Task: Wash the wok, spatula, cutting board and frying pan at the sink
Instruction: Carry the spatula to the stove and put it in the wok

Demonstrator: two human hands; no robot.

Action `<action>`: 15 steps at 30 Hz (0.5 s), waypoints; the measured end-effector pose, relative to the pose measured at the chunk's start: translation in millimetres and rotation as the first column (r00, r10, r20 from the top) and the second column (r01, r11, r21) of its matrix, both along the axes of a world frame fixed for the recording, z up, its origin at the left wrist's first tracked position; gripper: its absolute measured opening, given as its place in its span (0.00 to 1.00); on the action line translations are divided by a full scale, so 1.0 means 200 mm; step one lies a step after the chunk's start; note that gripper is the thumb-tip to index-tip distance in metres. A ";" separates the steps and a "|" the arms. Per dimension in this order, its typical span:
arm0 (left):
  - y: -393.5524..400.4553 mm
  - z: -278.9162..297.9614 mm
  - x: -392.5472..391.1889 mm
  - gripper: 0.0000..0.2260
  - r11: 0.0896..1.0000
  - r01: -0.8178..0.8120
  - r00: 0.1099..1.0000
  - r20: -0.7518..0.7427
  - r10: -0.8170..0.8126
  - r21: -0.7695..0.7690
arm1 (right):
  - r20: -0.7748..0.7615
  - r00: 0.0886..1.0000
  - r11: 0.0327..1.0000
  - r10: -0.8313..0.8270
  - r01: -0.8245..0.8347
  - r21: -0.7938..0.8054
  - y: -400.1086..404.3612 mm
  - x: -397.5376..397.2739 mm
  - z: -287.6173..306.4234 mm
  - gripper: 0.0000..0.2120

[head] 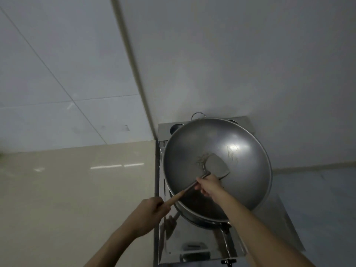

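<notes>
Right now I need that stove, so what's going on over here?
A person is working on the wok, which sits on the steel stove. Their left hand grips the spatula's wooden handle end, and the right hand holds its metal shaft near the blade. The spatula blade lies in the wok bowl beside some bits of residue.

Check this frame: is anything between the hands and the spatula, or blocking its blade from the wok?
Nothing visible. The left hand grips the spatula by its wooden end, the right hand holds the metal shaft, and the blade lies inside the wok.
</notes>
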State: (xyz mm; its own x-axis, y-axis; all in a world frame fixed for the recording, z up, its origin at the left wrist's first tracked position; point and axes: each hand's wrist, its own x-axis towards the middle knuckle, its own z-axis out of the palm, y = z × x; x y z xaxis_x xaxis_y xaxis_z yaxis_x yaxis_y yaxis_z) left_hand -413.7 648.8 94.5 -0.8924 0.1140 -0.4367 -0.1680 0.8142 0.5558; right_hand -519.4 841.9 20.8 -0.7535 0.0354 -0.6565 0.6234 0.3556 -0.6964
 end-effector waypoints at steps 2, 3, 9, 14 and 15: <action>0.01 -0.02 -0.02 0.11 1.000 -0.016 1.000 0.015 0.016 -0.005 | 0.011 1.000 1.000 0.011 -0.011 -0.004 0.02 -0.02 -0.02 0.10; 0.02 -0.03 -0.02 0.11 1.000 -0.020 0.999 0.025 0.020 -0.010 | 0.018 1.000 1.000 0.019 -0.019 -0.004 0.03 -0.03 -0.03 0.10; 0.05 -0.04 -0.03 0.15 0.998 -0.003 0.995 0.099 0.010 -0.067 | -0.049 0.987 0.986 0.151 -0.146 0.083 0.08 -0.03 -0.06 0.12; -0.01 -0.05 -0.02 0.16 0.969 -0.047 0.992 -0.125 0.016 -0.244 | -0.279 0.865 0.834 0.418 -0.244 0.494 0.12 -0.01 -0.01 0.13; -0.02 -0.05 -0.03 0.15 0.966 -0.136 0.980 -0.175 0.099 -0.218 | -0.332 0.840 0.820 0.429 -0.209 0.533 0.11 -0.02 0.01 0.13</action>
State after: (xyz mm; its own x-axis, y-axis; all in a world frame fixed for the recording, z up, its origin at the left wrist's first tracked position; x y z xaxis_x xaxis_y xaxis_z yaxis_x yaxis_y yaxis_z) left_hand -419.9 644.9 83.8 -0.9540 -0.0815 -0.2884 -0.1937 0.9020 0.3859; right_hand -522.5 863.7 23.8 -0.9691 -0.0461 -0.2423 0.1008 0.8225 -0.5597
